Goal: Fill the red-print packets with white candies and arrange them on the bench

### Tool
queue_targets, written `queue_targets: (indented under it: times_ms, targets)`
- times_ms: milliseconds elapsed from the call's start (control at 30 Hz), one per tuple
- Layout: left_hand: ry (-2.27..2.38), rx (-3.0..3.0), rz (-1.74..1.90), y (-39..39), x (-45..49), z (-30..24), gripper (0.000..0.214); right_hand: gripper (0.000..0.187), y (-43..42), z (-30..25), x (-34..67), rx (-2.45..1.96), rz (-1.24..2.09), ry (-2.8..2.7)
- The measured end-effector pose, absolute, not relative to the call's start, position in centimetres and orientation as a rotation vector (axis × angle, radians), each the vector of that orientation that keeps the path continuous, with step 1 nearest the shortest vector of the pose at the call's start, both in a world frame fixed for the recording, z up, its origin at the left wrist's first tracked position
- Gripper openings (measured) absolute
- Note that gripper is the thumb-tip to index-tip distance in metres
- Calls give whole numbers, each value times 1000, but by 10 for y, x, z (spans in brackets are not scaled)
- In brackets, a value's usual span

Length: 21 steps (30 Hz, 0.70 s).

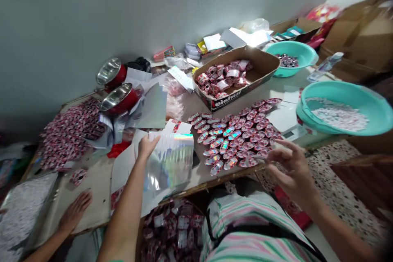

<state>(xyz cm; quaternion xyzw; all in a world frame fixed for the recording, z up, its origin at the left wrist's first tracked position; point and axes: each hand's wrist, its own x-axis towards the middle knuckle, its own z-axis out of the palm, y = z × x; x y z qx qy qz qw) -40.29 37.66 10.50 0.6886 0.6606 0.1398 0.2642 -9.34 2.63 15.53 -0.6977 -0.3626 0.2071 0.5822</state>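
My left hand lies flat with fingers stretched on the top left corner of a shiny holographic sheet at the table's near edge. My right hand hovers open, fingers spread, just off the table's front right corner. It holds nothing and is beside rows of small red and silver foil packets laid out flat. A cardboard box behind the rows holds more of the packets.
Another person's hand rests flat at the front left. A heap of packets lies at the left, near two red metal bowls. Teal basins stand at the right. A basket of packets sits below the table.
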Motion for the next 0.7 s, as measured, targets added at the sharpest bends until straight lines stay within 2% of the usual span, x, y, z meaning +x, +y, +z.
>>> queue_targets:
  times_ms: [133,233,333,400,567,700]
  targets:
    - [1861,2384,541,378,-367,102,75,54,22,147,-86,-1707,526,-764]
    - [1527,2424,610,338,-329,94,56,57,21,136,-80,-1748,591,-721]
    - [1147,2205,561,275,-290,82,34,60,18,124,-74,-1740,646,-697]
    - [1010,1945,448,234,-266,75,28,61,18,117,-71,-1726,660,-696]
    - [938,1373,413,173,-217,68,41,65,21,111,-67,-1715,703,-680]
    - [873,1256,397,166,-198,65,48,67,23,110,-62,-1677,773,-640]
